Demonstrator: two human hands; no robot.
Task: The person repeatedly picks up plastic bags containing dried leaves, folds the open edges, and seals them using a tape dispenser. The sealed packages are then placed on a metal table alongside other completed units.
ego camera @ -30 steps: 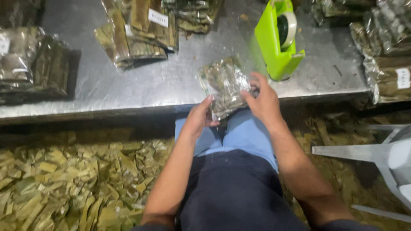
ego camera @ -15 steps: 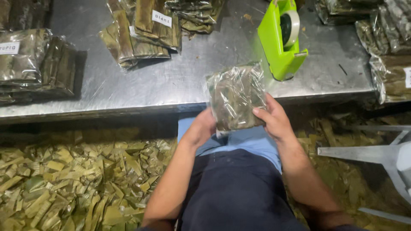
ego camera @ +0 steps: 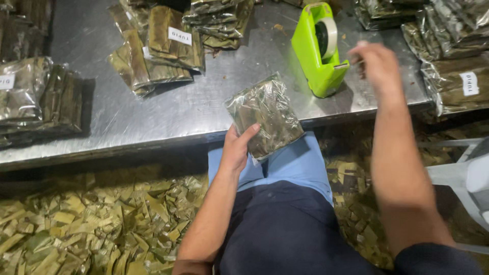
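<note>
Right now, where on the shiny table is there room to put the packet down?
The metal table is bare between the labelled packets and the green tape dispenser, just above the packet in the left hand. The far left stack and right stack are crowded.

1. The steel surface [ego camera: 168,114] lies bare in a broad band from its front edge up toward the middle; a hand could pass freely there.
2. The green tape dispenser [ego camera: 320,51] stands on the right, with the right hand [ego camera: 378,63] just beside it.
3. Stacked leaf packets [ego camera: 158,46] crowd the far middle.
4. More packets [ego camera: 38,97] block the left end, and others [ego camera: 453,61] the right end.
5. The held packet [ego camera: 265,114] overhangs the front edge, in the left hand [ego camera: 237,150].
</note>
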